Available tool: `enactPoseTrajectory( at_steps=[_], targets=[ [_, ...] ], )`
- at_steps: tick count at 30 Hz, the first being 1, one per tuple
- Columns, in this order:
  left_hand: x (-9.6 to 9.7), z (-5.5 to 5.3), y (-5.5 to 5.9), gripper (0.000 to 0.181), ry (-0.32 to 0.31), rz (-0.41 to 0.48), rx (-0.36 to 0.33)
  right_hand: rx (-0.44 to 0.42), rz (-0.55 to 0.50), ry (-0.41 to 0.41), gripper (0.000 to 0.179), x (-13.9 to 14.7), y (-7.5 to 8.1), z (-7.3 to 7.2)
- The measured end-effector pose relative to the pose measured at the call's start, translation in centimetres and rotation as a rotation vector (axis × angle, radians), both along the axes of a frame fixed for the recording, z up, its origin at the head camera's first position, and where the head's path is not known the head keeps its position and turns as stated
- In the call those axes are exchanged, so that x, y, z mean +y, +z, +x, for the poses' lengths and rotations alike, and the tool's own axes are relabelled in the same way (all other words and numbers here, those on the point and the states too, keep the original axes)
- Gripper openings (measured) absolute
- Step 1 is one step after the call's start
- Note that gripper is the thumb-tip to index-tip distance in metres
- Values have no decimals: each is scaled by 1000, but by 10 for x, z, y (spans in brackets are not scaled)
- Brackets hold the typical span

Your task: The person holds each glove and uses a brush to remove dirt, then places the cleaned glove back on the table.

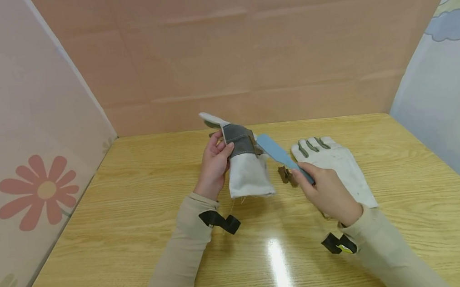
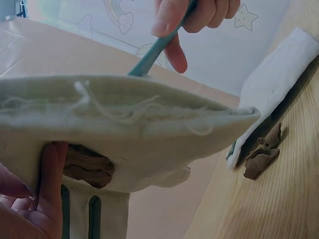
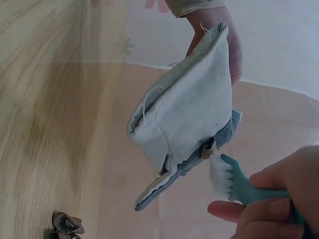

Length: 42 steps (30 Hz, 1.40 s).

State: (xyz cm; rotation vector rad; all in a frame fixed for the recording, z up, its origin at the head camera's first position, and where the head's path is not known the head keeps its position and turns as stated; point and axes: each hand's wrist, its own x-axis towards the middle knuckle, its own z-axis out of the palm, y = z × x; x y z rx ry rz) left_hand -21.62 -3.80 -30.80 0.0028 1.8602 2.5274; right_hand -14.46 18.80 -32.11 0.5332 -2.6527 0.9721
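My left hand (image 1: 212,168) holds a white and grey work glove (image 1: 249,173) up above the table, thumb on its grey patch and the other fingers behind. The glove's open cuff with loose threads faces the left wrist camera. A brown crumpled piece (image 2: 88,167) sits against the glove near my left fingers. My right hand (image 1: 333,193) grips a blue brush (image 1: 273,151) by its handle. In the right wrist view its white bristles (image 3: 220,175) are at the glove's edge, beside another brown bit (image 3: 208,150); whether they touch it I cannot tell.
A second white glove (image 1: 349,169) with green strips on its fingers lies on the wooden table (image 1: 140,242), right of the held one. Small brown crumpled pieces (image 1: 285,175) lie beside it. Paper-like walls stand behind and at both sides.
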Motion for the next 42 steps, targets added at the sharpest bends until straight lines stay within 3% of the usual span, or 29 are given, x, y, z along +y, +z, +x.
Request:
enactPoseTrajectory(
  at_steps=[7,14,42],
  targets=[
    [2,2,1,39,-16,-3,6,50,-48,19,23,-2,-2,2],
    [3,3,1,41,-26,10,13,-4,-13,31,21,-4,1,3],
    [1,0,0,41,-3,9,27,-60,43,4,26,1,4,-1]
  ],
)
